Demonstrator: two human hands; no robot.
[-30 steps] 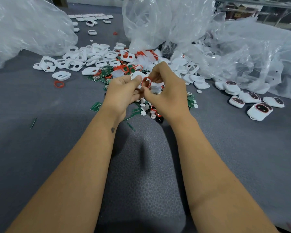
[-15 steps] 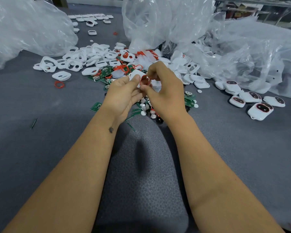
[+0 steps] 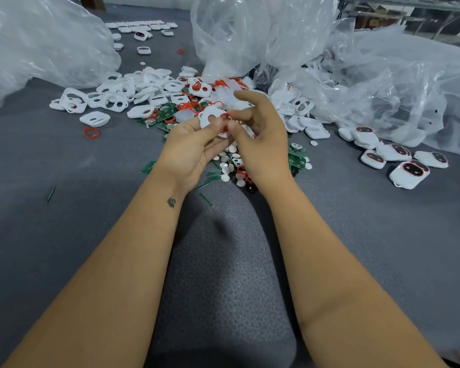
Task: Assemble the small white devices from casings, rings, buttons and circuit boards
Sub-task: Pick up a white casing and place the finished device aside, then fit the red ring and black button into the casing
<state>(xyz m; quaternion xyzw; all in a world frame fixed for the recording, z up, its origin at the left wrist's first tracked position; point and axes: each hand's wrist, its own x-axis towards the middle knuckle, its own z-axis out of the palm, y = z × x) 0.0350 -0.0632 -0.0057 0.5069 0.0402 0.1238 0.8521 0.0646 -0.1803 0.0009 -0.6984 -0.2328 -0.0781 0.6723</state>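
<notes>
White moulded-plastic casing (image 3: 209, 118) with rounded cut-outs sits pinched in the left hand (image 3: 190, 152), above the grey textured mat (image 3: 223, 274). Right hand (image 3: 260, 144) pinches a thin red rubber ring (image 3: 224, 120) against it.

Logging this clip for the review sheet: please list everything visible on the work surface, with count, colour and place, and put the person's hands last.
Work surface: one, grey, fills the view.
Plastic bags: several, clear, crumpled along the far edge.
Empty casings: a large pile, white, far left of centre.
Loose ring: one, red, alone left of the pile.
Circuit boards: several, green, scattered around the hands.
Buttons: many, white, round, below the hands.
Finished devices: about six, white with dark red-rimmed faces, right.
Held casing: one, white, in the left hand.
Held ring: one, red, at the casing.
Left hand: grips the casing.
Right hand: pinches the ring.
</notes>
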